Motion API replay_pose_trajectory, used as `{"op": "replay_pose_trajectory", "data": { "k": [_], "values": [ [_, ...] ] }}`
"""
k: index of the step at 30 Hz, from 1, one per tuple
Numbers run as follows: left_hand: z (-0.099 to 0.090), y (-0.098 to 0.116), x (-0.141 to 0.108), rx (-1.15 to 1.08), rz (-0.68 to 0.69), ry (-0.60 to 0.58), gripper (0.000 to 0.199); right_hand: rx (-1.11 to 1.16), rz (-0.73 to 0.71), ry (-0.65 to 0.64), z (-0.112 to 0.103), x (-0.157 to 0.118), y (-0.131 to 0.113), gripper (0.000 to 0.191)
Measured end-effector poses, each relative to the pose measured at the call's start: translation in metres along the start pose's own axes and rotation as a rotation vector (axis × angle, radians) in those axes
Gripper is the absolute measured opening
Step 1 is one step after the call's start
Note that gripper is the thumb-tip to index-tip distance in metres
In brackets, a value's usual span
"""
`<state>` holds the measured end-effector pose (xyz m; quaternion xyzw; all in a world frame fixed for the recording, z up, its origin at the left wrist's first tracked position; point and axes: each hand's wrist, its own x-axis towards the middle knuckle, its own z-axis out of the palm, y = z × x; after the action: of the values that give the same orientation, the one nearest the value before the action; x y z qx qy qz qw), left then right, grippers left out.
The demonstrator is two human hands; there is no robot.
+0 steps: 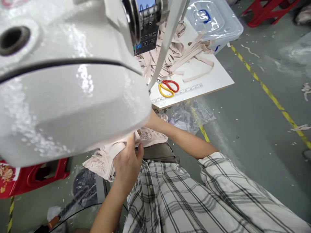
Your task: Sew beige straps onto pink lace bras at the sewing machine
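Observation:
A pale pink lace bra (100, 160) lies bunched across my lap and beneath the sewing machine head (80, 106). My left hand (127, 158) grips its smooth band, with the index finger and thumb showing on top of the cloth. The other left fingers are mostly covered by fabric. From the right, my forearm reaches under the machine head, and only the wrist end of my right hand (153, 120) shows beside the lace. The right fingers, the needle area and the middle of the bra are hidden behind the white machine body.
On a white table (218, 81) lie red-and-yellow scissors (168, 88), a clear ruler (189, 92) and a pile of pink strips (170, 55). A lidded plastic box (216, 22) stands behind. Red stools (267, 11) and plastic bags (191, 115) are on the floor.

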<state>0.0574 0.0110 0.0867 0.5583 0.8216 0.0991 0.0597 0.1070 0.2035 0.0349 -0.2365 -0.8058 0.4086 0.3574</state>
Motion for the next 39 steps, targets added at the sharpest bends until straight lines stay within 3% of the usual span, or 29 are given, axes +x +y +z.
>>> {"op": "replay_pose_trajectory", "data": {
  "k": [7,11,18,23,28,31,35,36,37,39],
  "values": [
    [-0.001,-0.01,-0.001,0.028,0.006,0.009,0.065,0.127,0.007,0.115,-0.006,-0.015,-0.005,0.038],
    [0.001,-0.012,-0.002,-0.006,0.082,0.01,0.066,0.23,0.104,0.214,-0.007,-0.03,-0.003,0.037],
    [0.005,-0.018,-0.009,-0.087,0.038,0.034,0.07,0.474,0.237,0.096,-0.008,-0.055,-0.003,0.035],
    [0.017,-0.025,-0.013,-0.135,0.034,0.147,0.088,0.516,0.312,0.008,-0.016,-0.067,-0.017,0.033],
    [0.031,-0.017,-0.024,-0.036,0.159,0.249,0.095,0.444,0.322,-0.116,-0.028,-0.085,-0.033,0.039],
    [0.032,0.002,-0.04,0.012,0.36,0.268,0.097,0.436,0.323,-0.16,-0.035,-0.099,-0.043,0.036],
    [0.012,0.015,-0.057,-0.256,0.466,0.149,0.08,0.57,0.41,0.009,-0.047,-0.113,-0.049,0.033],
    [0.006,0.014,-0.058,-0.321,0.487,0.139,0.07,0.563,0.389,-0.009,-0.051,-0.115,-0.051,0.033],
    [0.002,0.01,-0.057,-0.319,0.501,0.183,0.061,0.539,0.334,-0.113,-0.054,-0.115,-0.052,0.031],
    [0.001,0.0,-0.049,-0.246,0.529,0.275,0.041,0.434,0.169,-0.5,-0.059,-0.115,-0.055,0.025]
  ]
}}
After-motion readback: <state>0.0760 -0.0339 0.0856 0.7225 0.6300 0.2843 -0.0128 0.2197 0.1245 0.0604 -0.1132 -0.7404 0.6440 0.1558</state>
